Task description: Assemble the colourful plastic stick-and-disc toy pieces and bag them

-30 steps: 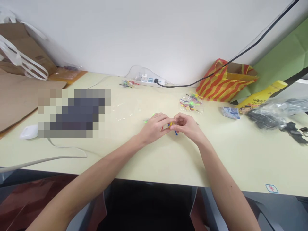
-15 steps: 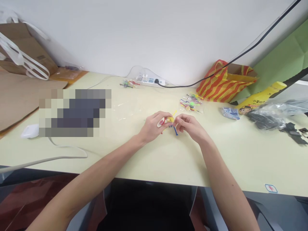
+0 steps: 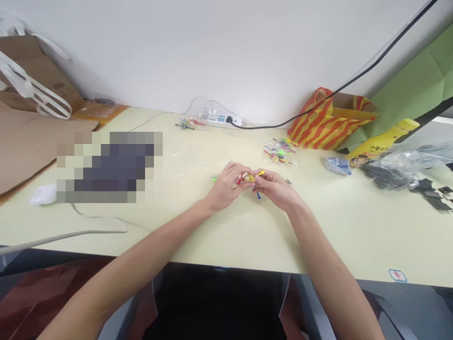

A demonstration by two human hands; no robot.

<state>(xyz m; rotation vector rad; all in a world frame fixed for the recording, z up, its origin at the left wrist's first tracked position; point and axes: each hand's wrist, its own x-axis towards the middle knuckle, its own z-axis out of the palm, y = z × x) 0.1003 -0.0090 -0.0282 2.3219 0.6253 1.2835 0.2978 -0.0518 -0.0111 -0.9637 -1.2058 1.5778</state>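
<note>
Probably light, stiff and fragile at its thin end, the yellow piece point(image 3: 250, 178) is near frame centre, clamped in the fingers of left hand point(image 3: 226, 185) and right hand point(image 3: 278, 190); grip its thicker body.

Passage is allowed by the front tabletop point(image 3: 244, 236). The back right is blocked by a striped bag point(image 3: 323, 126).

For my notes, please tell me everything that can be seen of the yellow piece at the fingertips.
The yellow piece looks like plastic. A rounded part shows between the left hand's grip and the right hand's grip, both seemingly touching it; a narrow, arrow-like tip slants up toward picture right. The rest is hidden.
</note>
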